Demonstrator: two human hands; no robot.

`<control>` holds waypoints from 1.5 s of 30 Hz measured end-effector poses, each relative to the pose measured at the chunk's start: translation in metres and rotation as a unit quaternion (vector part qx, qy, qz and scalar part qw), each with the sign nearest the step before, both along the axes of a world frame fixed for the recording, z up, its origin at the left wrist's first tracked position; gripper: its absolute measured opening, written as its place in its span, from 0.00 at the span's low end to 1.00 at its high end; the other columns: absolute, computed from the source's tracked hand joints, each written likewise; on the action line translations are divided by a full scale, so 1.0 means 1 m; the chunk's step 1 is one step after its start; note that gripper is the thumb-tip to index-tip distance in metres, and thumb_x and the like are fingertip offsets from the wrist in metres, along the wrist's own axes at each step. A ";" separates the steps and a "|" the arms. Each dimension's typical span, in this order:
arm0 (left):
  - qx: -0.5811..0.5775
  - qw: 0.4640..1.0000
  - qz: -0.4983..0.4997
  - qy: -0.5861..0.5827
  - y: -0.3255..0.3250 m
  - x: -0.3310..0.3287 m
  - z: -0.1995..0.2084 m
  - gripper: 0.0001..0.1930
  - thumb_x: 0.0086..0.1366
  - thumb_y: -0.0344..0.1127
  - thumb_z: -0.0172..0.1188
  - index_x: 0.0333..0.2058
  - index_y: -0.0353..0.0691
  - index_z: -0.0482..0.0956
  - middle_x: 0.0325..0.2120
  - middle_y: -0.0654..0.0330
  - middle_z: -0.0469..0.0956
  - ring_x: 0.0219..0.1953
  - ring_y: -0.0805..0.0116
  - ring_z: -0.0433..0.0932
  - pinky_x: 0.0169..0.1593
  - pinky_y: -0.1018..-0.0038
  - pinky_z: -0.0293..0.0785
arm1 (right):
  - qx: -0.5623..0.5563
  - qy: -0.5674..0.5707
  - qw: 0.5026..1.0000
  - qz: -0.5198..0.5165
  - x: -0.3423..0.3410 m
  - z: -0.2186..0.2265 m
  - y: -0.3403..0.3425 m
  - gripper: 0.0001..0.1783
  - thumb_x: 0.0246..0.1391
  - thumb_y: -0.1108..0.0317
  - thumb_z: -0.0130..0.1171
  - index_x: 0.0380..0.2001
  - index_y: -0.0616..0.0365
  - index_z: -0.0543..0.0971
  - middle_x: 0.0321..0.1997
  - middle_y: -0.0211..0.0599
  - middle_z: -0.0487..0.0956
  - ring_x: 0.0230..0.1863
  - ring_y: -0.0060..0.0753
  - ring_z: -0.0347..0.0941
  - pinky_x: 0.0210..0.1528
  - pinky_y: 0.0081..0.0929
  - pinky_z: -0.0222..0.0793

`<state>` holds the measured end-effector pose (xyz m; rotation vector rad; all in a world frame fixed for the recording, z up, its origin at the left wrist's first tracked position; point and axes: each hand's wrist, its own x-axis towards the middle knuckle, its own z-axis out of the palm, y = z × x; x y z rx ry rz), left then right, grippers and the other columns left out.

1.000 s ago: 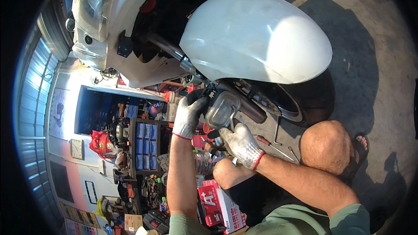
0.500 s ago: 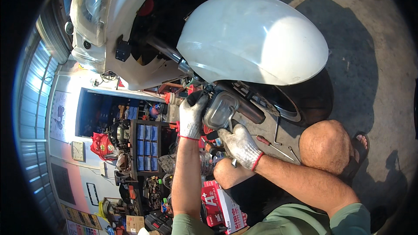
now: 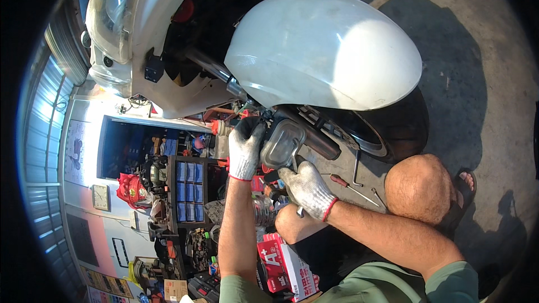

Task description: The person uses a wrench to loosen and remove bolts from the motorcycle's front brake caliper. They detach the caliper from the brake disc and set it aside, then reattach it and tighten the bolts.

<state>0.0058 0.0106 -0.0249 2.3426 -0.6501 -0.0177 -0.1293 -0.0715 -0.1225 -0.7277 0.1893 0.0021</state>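
Observation:
My left hand point(image 3: 245, 148), in a white work glove with dark, soiled fingers, is closed at the left edge of a rounded rectangular grey metal part point(image 3: 284, 145). What its fingers grip is hidden. My right hand point(image 3: 310, 188), gloved too, closes around a slim metal wrench point(image 3: 300, 212) just below that part; one end shows under the palm and the shaft reaches up toward the part's lower edge. Above both hands are the fork tube point(image 3: 213, 67) and the large white front fender point(image 3: 320, 50) of a motor scooter.
A red-handled screwdriver point(image 3: 339, 180) and a bent metal bar point(image 3: 357, 169) lie on the concrete floor beside my knee point(image 3: 418, 188). The front tyre point(image 3: 409, 126) stands under the fender. At left are blue drawers point(image 3: 190, 191), shelves with parts, and a red-and-white carton point(image 3: 286, 266).
The wrench in my right hand has turned slightly and its upper end sits a little lower and to the left. My left hand stays at the metal part. The whole view shifts slightly.

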 end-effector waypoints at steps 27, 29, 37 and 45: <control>-0.027 0.999 0.002 0.046 0.003 0.002 0.002 0.15 0.66 0.29 0.61 0.48 0.27 0.80 0.40 0.55 0.84 0.40 0.71 0.81 0.46 0.75 0.78 | -0.027 0.012 0.999 0.026 -0.001 0.001 0.001 0.15 0.64 0.63 0.59 0.35 0.68 0.80 0.20 0.25 0.74 0.20 0.15 0.65 0.18 0.24 0.59; -0.008 0.999 0.004 0.037 0.002 0.001 0.005 0.14 0.66 0.29 0.61 0.48 0.27 0.80 0.40 0.55 0.84 0.40 0.71 0.81 0.45 0.75 0.78 | -0.033 -0.009 0.999 0.026 0.001 -0.002 0.005 0.15 0.64 0.63 0.59 0.36 0.68 0.80 0.21 0.26 0.75 0.20 0.16 0.66 0.19 0.23 0.61; 0.063 0.997 -0.013 0.043 -0.008 0.004 0.024 0.12 0.65 0.29 0.62 0.45 0.30 0.81 0.37 0.58 0.83 0.38 0.73 0.79 0.45 0.76 0.76 | 0.004 -0.043 0.998 0.044 0.023 -0.019 0.027 0.12 0.64 0.67 0.57 0.41 0.67 0.82 0.26 0.32 0.81 0.23 0.19 0.72 0.24 0.25 0.67; 0.063 0.997 -0.027 0.028 -0.005 0.008 0.020 0.12 0.65 0.29 0.63 0.45 0.29 0.81 0.36 0.58 0.83 0.37 0.74 0.78 0.43 0.76 0.76 | -0.025 -0.038 0.999 0.012 0.024 -0.026 0.029 0.23 0.60 0.57 0.59 0.37 0.74 0.79 0.28 0.58 0.81 0.32 0.49 0.80 0.39 0.44 0.72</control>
